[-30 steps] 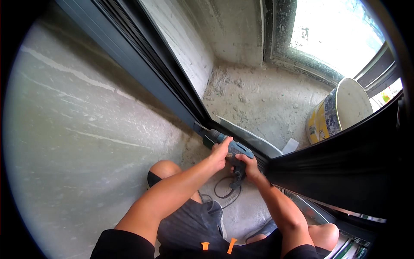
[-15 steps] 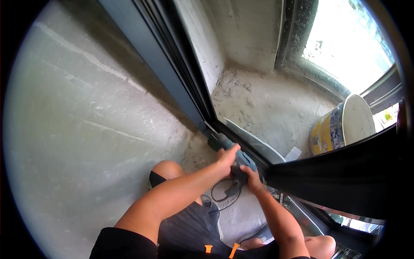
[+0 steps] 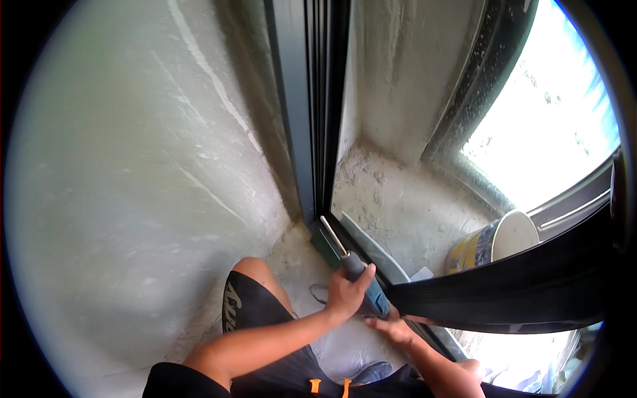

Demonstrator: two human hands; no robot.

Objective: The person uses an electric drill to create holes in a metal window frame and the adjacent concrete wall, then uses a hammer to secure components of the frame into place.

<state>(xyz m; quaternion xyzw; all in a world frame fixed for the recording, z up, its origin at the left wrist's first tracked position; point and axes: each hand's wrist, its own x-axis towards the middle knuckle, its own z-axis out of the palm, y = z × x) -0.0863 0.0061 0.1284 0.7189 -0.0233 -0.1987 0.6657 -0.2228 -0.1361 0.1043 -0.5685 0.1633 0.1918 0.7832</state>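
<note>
My left hand (image 3: 348, 292) is wrapped round the front of a blue and dark grey power drill (image 3: 377, 300), just behind its chuck. My right hand (image 3: 391, 326) is at the rear handle, partly hidden under the drill body. The long metal bit (image 3: 333, 233) points up at the lower corner of the dark window frame (image 3: 299, 159); whether its tip touches I cannot tell. A dark green piece (image 3: 324, 245) lies beside that corner, and a pale strip (image 3: 375, 247) runs along the bottom rail.
A bare plaster wall (image 3: 119, 172) fills the left. Beyond the frame are a dusty ledge (image 3: 391, 186), a yellow and white bucket (image 3: 471, 251) and a bright window (image 3: 537, 99). A black frame member (image 3: 497, 298) crosses at the right. My bent knee (image 3: 252, 278) and a cable (image 3: 317, 292) are below.
The view has turned so the frame stands upright. The drill and both hands have shifted lower and point more steeply upward, showing more of the bit.
</note>
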